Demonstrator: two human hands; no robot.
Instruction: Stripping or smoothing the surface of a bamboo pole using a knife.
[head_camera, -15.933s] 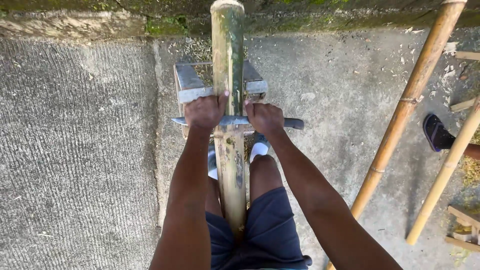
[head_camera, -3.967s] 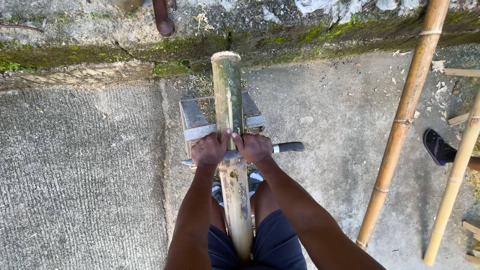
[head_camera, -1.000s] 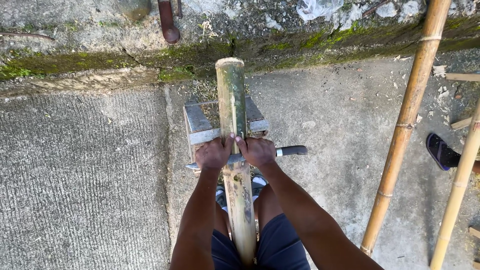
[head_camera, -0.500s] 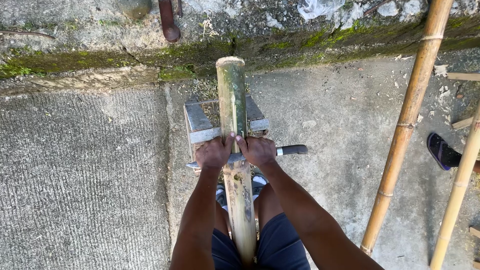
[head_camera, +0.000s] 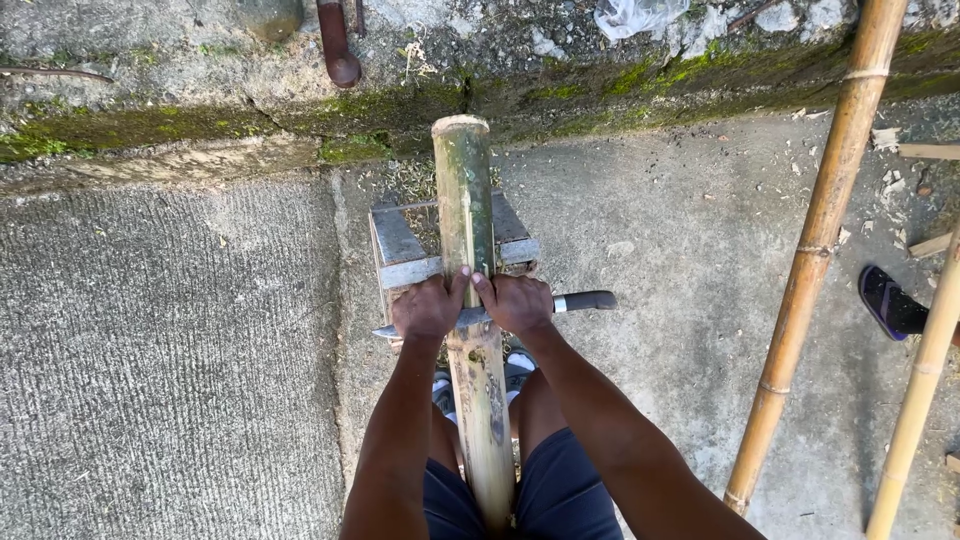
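Left hand and right hand both close on a knife laid crosswise over the bamboo pole, which rests across the metal stand's near edge for support.

A bamboo pole runs away from the person, between the knees, and lies on a metal frame on the concrete floor. A knife lies crosswise on the pole, with the left hand and right hand on it either side. Beyond the frame runs a mossy wall. Well to the right, two more poles slant across the floor, a sandal between them.
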